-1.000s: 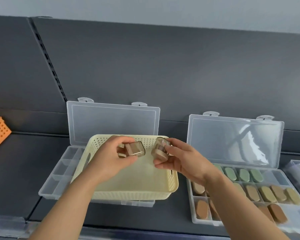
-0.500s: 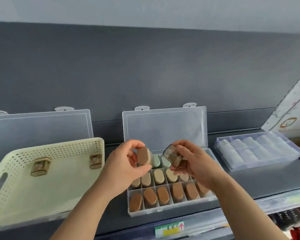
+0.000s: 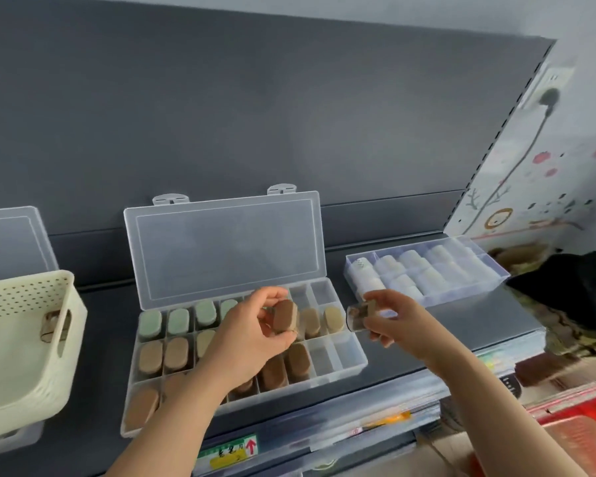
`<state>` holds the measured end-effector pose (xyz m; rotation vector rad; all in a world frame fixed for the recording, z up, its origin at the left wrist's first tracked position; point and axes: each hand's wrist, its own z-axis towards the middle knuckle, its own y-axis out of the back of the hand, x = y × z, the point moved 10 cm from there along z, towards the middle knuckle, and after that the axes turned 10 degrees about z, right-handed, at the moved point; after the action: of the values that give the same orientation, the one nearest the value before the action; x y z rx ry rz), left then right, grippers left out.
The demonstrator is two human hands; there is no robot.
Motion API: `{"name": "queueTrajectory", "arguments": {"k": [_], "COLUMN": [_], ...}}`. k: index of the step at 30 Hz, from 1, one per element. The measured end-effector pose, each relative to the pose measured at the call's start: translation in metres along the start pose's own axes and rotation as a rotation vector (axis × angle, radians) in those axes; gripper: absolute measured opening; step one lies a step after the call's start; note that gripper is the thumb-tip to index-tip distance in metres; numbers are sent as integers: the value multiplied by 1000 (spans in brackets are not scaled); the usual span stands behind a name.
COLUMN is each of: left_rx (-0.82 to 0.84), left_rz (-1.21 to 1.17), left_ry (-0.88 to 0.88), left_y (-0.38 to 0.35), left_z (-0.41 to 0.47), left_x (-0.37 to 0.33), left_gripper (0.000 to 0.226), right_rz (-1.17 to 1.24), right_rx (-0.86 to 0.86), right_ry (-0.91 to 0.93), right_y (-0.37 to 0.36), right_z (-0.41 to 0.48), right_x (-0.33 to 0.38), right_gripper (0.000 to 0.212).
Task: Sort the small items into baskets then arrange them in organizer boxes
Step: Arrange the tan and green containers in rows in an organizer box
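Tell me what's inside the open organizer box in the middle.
The organizer box holds oval items sorted by colour: green ones at the back, tan in the middle, brown in front. Several right-end compartments are empty. The left hand and forearm cover some central compartments.

A dark grey shelf (image 3: 455, 325) stands before a grey back panel (image 3: 255, 115). On its front edge is a price label (image 3: 233, 451) with a red arrow. At the right, a black cable (image 3: 516, 163) hangs from a wall socket (image 3: 549, 92) over a decorated white wall (image 3: 537, 201).

Shelf-edge label (image 3: 228, 452): red up arrow; characters too blurred.
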<state>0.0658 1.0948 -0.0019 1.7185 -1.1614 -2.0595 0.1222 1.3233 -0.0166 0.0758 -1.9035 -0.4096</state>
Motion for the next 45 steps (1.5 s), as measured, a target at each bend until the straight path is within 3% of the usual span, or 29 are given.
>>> {"name": "queueTrajectory", "arguments": {"k": [3, 12, 21, 33, 38, 45], "left_rx": [46, -118, 63, 137, 66, -140], "left_rz": [23, 148, 253, 379, 422, 592], "left_ry": [4, 34, 122, 28, -21, -30], "left_y": [-20, -13, -45, -50, -33, 55], "left_z": [2, 51, 89, 97, 81, 34], "left_x": [-7, -13, 14, 16, 5, 14], "left_gripper": [51, 48, 53, 46, 46, 29], "right_rz": [19, -56, -295, -643, -670, -683], "right_rx": [38, 5, 3, 143, 119, 92], "right_ry": [20, 150, 308, 338, 338, 525], "right_y": [0, -1, -15, -60, -62, -116], "right_z": [5, 34, 68, 101, 94, 60], "right_x": [-8, 7, 28, 24, 29, 92], "right_gripper": [32, 38, 44, 48, 56, 42]}}
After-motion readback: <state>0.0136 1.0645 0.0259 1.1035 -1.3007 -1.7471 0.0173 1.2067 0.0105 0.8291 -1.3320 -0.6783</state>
